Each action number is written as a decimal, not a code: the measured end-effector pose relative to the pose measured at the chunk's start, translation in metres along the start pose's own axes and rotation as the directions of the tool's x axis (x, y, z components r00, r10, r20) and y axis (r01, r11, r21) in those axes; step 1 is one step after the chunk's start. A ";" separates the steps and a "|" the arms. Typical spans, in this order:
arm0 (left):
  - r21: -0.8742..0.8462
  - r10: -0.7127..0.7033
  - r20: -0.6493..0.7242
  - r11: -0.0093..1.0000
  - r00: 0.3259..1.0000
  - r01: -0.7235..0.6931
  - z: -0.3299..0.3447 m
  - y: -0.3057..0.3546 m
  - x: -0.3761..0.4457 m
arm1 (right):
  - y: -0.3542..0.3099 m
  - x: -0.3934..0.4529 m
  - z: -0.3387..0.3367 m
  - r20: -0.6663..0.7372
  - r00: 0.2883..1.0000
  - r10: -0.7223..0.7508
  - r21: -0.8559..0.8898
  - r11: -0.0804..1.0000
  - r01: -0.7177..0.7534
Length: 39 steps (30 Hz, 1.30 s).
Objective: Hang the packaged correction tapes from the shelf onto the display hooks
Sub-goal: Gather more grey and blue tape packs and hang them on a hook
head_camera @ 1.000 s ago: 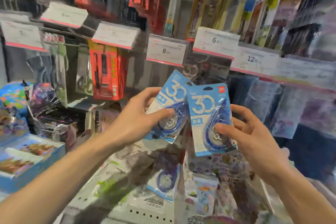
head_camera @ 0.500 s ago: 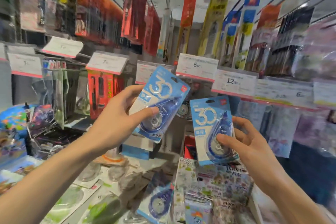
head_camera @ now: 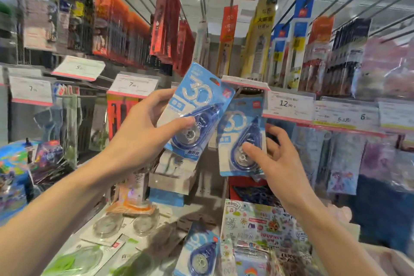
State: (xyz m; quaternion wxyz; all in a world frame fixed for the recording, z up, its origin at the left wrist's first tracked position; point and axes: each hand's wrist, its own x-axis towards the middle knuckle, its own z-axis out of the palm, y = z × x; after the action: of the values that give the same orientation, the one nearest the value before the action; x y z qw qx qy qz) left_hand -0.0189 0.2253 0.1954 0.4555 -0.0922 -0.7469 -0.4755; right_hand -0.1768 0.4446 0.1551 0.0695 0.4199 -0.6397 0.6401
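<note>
Our left hand holds one tape pack and our right hand pinches another pack mid-frame. We think neither hangs yet, and one more pack lies on the shelf at the bottom.

White price tags with red lower edges run along the rails. Red packages and yellow packages hang above them. A sticker sheet lies at lower right, a colourful globe at left.

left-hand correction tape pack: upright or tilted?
Tilted. The correction tape pack in the left hand leans with its top toward the left, unlike the near-upright pack in the right hand.
</note>
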 end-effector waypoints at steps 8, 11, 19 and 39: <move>0.023 -0.009 0.014 1.000 1.000 0.008 -0.004 -0.012 0.000 | 0.001 0.001 0.012 -0.096 0.995 -0.022 -0.036 0.999 0.018; 0.017 -0.027 0.009 0.999 1.000 0.027 -0.005 -0.017 -0.001 | 0.007 0.004 0.014 -0.155 0.987 -0.036 -0.120 0.993 0.017; 0.057 -0.102 -0.076 0.993 0.992 0.106 -0.005 -0.032 -0.004 | 0.043 0.048 0.024 -0.244 0.970 0.019 -0.345 0.933 -0.105; 0.042 -0.101 0.007 0.994 0.995 0.101 0.045 -0.048 -0.016 | 0.010 0.004 0.029 0.066 0.996 0.058 -0.140 0.989 -0.049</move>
State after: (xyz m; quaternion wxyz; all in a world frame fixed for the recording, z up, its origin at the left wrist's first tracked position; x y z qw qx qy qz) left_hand -0.0637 0.2400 0.1475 0.4292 -0.0470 -0.7626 -0.4817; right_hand -0.1725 0.4154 0.1451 0.0588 0.4187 -0.6955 0.5809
